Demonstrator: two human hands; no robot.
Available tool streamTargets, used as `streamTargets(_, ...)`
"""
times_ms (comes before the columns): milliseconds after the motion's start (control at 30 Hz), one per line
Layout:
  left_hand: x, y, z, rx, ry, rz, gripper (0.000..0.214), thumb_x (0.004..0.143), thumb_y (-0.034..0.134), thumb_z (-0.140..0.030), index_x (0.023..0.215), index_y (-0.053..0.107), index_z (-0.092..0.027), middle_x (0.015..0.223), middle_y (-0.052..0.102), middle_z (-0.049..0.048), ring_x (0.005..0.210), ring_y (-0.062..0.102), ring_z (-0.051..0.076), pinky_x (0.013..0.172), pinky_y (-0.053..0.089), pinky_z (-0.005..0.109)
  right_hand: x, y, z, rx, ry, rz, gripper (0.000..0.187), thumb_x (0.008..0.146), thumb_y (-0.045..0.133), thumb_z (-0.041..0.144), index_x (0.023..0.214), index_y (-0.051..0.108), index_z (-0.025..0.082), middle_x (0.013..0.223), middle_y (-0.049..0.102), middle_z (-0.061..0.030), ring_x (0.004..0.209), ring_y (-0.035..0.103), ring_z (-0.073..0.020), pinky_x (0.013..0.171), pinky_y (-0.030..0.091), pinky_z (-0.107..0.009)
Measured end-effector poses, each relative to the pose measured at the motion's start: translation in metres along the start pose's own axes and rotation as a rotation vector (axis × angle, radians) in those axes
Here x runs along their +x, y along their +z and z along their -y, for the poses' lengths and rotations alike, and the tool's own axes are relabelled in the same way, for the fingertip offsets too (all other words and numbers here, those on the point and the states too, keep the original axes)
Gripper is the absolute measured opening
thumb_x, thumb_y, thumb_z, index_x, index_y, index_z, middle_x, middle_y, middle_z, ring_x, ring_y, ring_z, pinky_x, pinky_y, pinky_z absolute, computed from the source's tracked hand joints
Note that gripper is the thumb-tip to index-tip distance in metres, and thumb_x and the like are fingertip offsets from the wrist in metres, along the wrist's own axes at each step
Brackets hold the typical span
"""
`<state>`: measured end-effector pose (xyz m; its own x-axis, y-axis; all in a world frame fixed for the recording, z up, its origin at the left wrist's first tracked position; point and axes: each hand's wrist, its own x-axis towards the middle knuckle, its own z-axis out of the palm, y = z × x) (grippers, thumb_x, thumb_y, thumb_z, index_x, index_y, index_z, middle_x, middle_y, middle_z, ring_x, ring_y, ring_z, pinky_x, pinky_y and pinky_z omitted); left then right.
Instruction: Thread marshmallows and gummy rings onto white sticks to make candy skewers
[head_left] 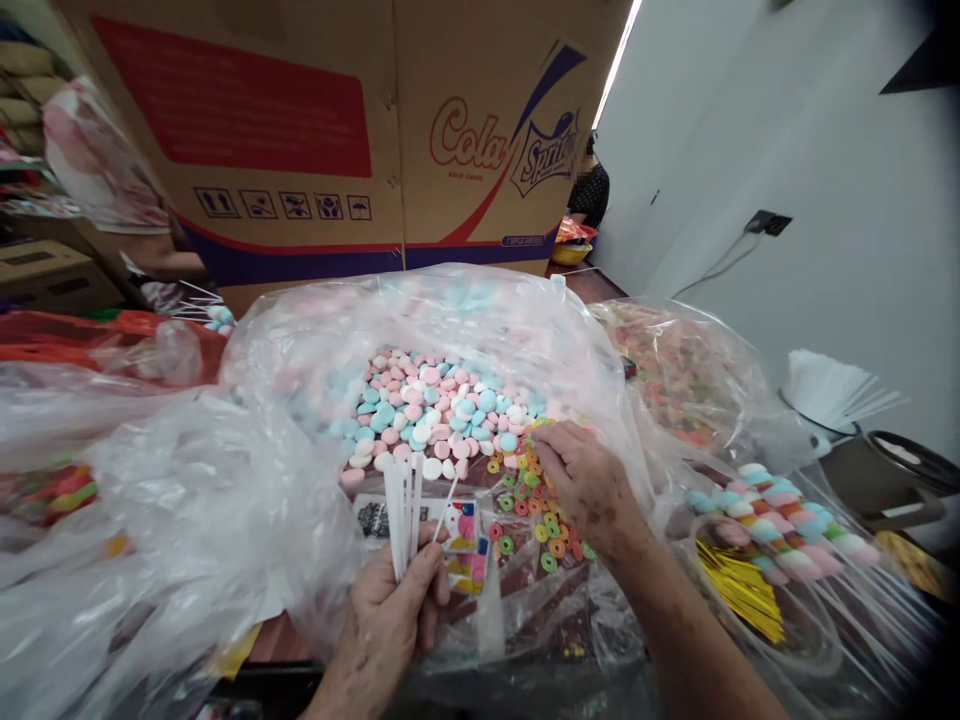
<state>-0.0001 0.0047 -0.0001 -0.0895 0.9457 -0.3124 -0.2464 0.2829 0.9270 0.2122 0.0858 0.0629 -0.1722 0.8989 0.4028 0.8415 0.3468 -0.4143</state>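
My left hand (401, 595) is closed around a bunch of white lollipop sticks (403, 510), which point upward, one leaning off to the right between thumb and finger. My right hand (581, 475) reaches into a pile of colourful gummy rings (551, 525); its fingers are bent together, and what lies between the fingertips is hidden. Just beyond both hands, pink, blue and white marshmallows (427, 410) spill from a large clear plastic bag (480, 295). Under the sticks lies a printed sheet (469, 525), partly covered by my left hand.
Finished marshmallow skewers (787, 520) lie at the right, beside a tub holding gold ties (739, 590). Behind them are another bag of gummy rings (675, 370) and a bundle of white sticks (832, 390). Crumpled plastic (202, 500) covers the left. A tall carton (300, 120) blocks the back; people stand beyond.
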Motion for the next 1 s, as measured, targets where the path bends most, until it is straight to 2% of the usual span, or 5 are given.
streamTargets(300,0.001,0.001,-0.001,0.035,-0.005,-0.005,0.047,0.069,0.074,-0.058,0.088,0.066,-0.016,0.046,0.057,-0.0061,0.024,0.036,0.006,0.027,0.02,0.017,0.005,0.016,0.012,-0.203,-0.052,0.406,0.02,0.098,0.049,0.015,0.094,0.068,0.018,0.093,0.066,-0.0059,0.093,0.06,-0.0208,0.081,0.043,-0.029)
streamTargets(467,-0.001,0.0,-0.001,0.013,0.013,0.011,0.044,0.074,0.072,-0.055,0.091,0.065,-0.015,0.049,0.058,-0.0062,0.025,0.037,0.005,0.028,0.021,0.015,0.018,0.036,0.036,-0.158,-0.117,0.464,0.02,0.097,0.05,0.011,0.108,0.065,0.017,0.105,0.065,-0.0077,0.094,0.06,-0.0192,0.082,0.045,-0.027)
streamTargets(600,-0.002,0.0,-0.002,0.011,0.021,0.006,0.041,0.076,0.071,-0.053,0.091,0.066,-0.015,0.049,0.059,-0.0058,0.026,0.038,0.005,0.028,0.021,0.016,0.024,0.048,0.048,-0.213,-0.15,0.488,0.022,0.095,0.05,0.007,0.107,0.065,0.018,0.105,0.065,-0.0078,0.095,0.06,-0.0202,0.081,0.047,-0.029)
streamTargets(767,-0.001,0.0,-0.002,-0.012,0.015,0.011,0.041,0.076,0.071,-0.052,0.091,0.065,-0.015,0.049,0.058,-0.006,0.026,0.039,0.005,0.029,0.023,0.015,0.022,0.054,0.044,-0.291,-0.175,0.486,0.017,0.094,0.05,0.008,0.1,0.064,0.015,0.106,0.064,-0.0109,0.1,0.058,-0.0241,0.082,0.047,-0.033)
streamTargets(1000,-0.001,0.0,-0.001,-0.017,0.024,0.016,0.041,0.076,0.071,-0.053,0.089,0.064,-0.016,0.049,0.057,-0.0064,0.026,0.038,0.005,0.03,0.019,0.015,0.023,0.053,0.041,-0.239,-0.215,0.515,0.012,0.093,0.054,0.01,0.096,0.064,0.017,0.102,0.066,-0.0082,0.099,0.059,-0.0213,0.082,0.046,-0.029)
